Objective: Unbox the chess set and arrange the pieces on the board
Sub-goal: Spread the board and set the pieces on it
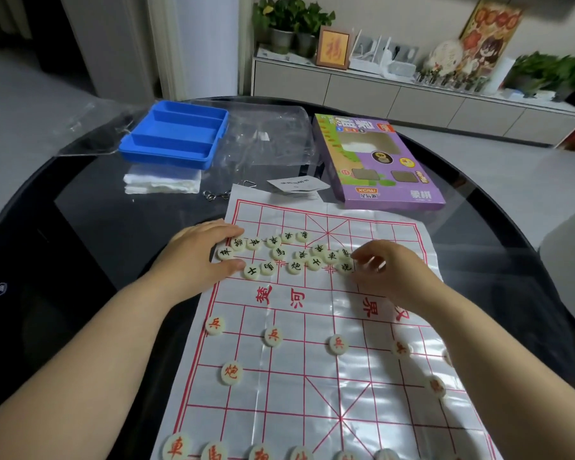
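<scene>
Running lengthwise away, board (302, 360), pieces (279, 254) clustered

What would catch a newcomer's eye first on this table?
First the white paper board with its red grid, spread over the dark table, and the loose heap of black-lettered pieces on its far half, with the left hand and right hand at either end. Next come the red-lettered pieces in rows on the near half, then the purple box and blue tray beyond.
</scene>
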The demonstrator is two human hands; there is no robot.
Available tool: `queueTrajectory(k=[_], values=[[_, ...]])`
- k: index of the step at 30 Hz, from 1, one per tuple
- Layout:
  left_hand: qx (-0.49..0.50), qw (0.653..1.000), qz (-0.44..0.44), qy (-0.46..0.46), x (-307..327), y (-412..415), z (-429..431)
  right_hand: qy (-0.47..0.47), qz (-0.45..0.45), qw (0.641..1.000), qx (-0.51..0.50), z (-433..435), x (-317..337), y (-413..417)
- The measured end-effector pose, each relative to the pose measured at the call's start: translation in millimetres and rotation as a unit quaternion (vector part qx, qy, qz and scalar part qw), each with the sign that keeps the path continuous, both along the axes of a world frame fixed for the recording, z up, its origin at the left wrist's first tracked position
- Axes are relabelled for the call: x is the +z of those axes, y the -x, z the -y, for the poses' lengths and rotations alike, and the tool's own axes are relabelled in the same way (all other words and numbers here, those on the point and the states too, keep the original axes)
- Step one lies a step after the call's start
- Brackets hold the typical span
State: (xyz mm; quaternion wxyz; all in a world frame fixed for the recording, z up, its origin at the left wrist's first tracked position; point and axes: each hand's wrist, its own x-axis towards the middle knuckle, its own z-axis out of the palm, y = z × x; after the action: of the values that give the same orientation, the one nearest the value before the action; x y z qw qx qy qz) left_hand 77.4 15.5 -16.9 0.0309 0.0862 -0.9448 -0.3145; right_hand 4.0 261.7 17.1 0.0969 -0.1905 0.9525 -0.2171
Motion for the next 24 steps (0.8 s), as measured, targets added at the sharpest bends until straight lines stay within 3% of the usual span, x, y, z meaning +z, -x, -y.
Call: queueTrajectory(k=[12,24], values=[[0.006,0.999,0.03,0.01,4,-5,10,-0.014,-0.024,0.997,0.077,18,-5,0],[-0.024,1.0,-0.02,-0.001,-3,-13,19,-0.004,0.0,0.996,0.089,10,-4,2]])
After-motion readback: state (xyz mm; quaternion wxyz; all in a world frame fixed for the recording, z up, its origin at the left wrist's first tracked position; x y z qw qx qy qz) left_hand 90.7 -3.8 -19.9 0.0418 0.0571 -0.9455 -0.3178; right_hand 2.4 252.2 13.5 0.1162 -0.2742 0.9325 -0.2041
